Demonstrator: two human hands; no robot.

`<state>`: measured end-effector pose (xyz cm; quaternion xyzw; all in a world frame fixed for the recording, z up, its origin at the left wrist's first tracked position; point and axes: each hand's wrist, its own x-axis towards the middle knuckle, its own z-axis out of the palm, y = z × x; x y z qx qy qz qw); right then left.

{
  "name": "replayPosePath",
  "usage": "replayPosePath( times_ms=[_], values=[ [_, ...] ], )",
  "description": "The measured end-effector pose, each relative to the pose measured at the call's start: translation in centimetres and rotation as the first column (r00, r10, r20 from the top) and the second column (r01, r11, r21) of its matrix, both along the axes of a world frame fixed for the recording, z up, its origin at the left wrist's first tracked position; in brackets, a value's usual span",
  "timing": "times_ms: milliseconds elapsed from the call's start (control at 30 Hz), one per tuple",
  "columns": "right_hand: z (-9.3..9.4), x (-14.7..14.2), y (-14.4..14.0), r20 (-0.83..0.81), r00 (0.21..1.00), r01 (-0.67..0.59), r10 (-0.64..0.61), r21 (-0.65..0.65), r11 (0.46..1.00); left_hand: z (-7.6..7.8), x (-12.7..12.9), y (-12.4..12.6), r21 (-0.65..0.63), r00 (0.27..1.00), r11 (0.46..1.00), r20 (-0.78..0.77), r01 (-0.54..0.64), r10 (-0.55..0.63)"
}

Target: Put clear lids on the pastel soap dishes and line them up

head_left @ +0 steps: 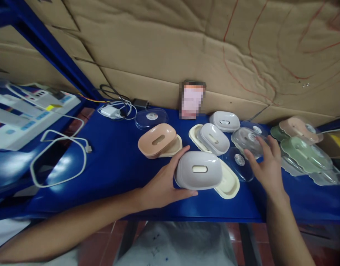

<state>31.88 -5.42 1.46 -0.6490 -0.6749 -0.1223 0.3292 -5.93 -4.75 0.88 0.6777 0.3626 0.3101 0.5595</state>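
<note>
My left hand (161, 184) grips the near edge of a grey oval soap dish (199, 179) with a slot in its floor, thumb and fingers at its left end. Under its right side lies a cream base tray (228, 181). My right hand (269, 166) has its fingers apart over the right end of a clear lid (243, 138) with a round sticker; whether they touch it I cannot tell. Beside it lies another clear lid (239, 168). A second grey dish (213, 139) rests on a cream tray (196, 136), and a peach dish (157, 138) overlaps its own tray (171, 147).
Behind stand a grey dish (224, 122) and a phone (192, 100) against the cardboard wall (148, 48). A clear lid (151, 119) lies back left. Stacked green and peach dishes (305, 153) sit at right. Cables (84, 162) and a power strip (26, 123) occupy the left.
</note>
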Motion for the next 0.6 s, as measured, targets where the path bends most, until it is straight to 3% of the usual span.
replayPosePath(
  times_ms=[67,133,233,300,500,600],
  values=[
    [0.8,-1.6,-0.8,0.001,0.999,-0.051,0.051,-0.031,0.998,-0.1,0.0,0.0,0.005,1.000,1.000,0.003,-0.030,0.029],
    [2.1,-4.4,-2.0,-0.016,0.969,-0.248,0.247,-0.113,0.962,0.0,0.0,0.0,0.026,0.998,0.999,0.035,-0.048,0.047],
    [3.8,-8.5,-3.0,-0.016,0.771,-0.610,0.637,-0.308,0.730,0.3,-0.2,0.3,0.088,0.997,0.996,0.080,-0.030,0.023],
    [4.3,-10.1,-2.6,-0.029,0.670,-0.705,0.742,-0.335,0.625,0.4,-0.5,0.6,0.139,0.998,0.990,0.069,-0.021,0.011],
    [4.1,-9.9,1.1,-0.121,0.590,-0.805,0.798,-0.166,0.570,-0.5,-0.8,2.4,0.216,0.996,0.973,0.009,-0.087,0.087],
    [3.8,-8.7,1.7,-0.136,0.636,-0.772,0.760,-0.095,0.629,-1.3,-0.6,2.8,0.266,0.995,0.963,-0.082,-0.038,0.062]
  ],
)
